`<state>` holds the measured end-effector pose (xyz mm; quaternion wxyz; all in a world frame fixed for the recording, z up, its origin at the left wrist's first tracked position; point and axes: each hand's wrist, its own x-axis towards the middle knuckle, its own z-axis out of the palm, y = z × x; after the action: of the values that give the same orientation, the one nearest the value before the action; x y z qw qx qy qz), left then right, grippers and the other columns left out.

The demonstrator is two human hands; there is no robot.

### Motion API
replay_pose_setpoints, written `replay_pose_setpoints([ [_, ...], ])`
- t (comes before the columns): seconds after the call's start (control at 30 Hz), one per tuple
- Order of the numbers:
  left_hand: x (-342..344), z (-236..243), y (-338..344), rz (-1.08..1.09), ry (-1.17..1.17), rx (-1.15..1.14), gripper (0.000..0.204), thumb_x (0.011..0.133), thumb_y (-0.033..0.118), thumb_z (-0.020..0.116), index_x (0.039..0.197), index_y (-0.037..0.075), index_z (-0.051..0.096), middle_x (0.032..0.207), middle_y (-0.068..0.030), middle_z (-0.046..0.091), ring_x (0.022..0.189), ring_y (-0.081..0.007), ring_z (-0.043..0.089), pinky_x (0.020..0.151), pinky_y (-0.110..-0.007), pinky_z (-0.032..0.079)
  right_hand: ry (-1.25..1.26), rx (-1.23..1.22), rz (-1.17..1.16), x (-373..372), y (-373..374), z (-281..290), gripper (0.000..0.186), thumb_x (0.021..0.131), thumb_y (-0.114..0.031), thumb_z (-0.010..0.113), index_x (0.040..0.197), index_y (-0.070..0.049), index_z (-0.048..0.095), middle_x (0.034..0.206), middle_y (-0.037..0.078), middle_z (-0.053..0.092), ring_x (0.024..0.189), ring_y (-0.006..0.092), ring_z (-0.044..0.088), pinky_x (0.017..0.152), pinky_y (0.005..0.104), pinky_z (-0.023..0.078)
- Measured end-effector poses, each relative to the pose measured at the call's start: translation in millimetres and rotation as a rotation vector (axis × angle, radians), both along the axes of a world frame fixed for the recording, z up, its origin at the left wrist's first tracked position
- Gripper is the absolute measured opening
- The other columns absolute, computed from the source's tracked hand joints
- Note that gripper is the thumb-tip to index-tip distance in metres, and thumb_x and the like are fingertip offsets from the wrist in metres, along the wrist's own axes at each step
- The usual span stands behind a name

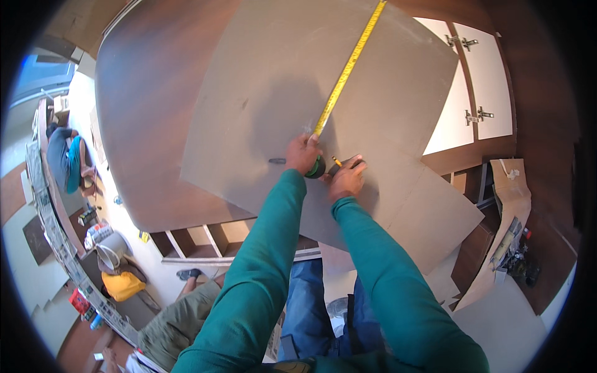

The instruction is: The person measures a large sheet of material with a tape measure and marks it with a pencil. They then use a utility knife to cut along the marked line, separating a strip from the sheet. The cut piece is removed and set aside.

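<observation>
A yellow tape measure blade (348, 70) runs from the far edge of a large grey-brown sheet (249, 81) down to my left hand (303, 154). That hand is closed on the tape measure, whose dark green-and-black case (317, 168) shows beside the fingers. Just to the right, my right hand (346, 179) rests low over the sheet with its fingers curled around a thin yellow pencil (337, 161). A dark shape under its fingertips is hard to make out. Left of my left hand lies a small dark narrow object (277, 161) on the sheet.
Under the sheet is a brown panel (137, 124). White cabinet doors (485, 81) with metal hinges lie at the far right, above bent cardboard (507, 186). Open compartments (199, 239) show below. Two other people are at the left, one crouching (65, 158), one near my left arm (177, 323).
</observation>
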<state>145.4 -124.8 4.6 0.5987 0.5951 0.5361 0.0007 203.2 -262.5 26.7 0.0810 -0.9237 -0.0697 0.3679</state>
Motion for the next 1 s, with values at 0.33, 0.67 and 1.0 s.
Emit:
replay_pose_setpoints([
  [0.33,-23,-8,-17,0.047,-0.109,-0.056,0.036,0.106,0.035,0.065,0.103,-0.001,0.071,0.078,-0.0099,0.075,0.074,-0.0154,0.069,0.074,-0.035,0.054,-0.145,-0.212,0.291,-3,1,-4,0.135,0.077,-0.051,0.092,0.163,0.016,0.011,0.151,0.034,0.036,0.123,0.0385,0.063,0.105,0.0416,0.052],
  [0.67,-66,-16,-22,0.059,-0.177,-0.116,0.041,0.110,0.035,0.060,0.097,-0.002,0.072,0.079,-0.0069,0.073,0.076,-0.0140,0.066,0.073,-0.032,0.052,-0.164,-0.223,0.271,-5,7,7,0.135,0.077,-0.057,0.090,0.162,0.017,0.014,0.143,0.027,0.043,0.120,0.0389,0.065,0.103,0.0425,0.056],
  [1.0,-105,-11,-41,0.085,-0.229,-0.189,0.042,0.110,0.038,0.061,0.096,0.000,0.072,0.079,-0.0050,0.072,0.075,-0.0108,0.063,0.071,-0.030,0.049,-0.178,-0.204,0.259,-7,3,2,0.134,0.077,-0.054,0.091,0.162,0.016,0.015,0.144,0.027,0.042,0.124,0.0397,0.063,0.106,0.0422,0.055],
])
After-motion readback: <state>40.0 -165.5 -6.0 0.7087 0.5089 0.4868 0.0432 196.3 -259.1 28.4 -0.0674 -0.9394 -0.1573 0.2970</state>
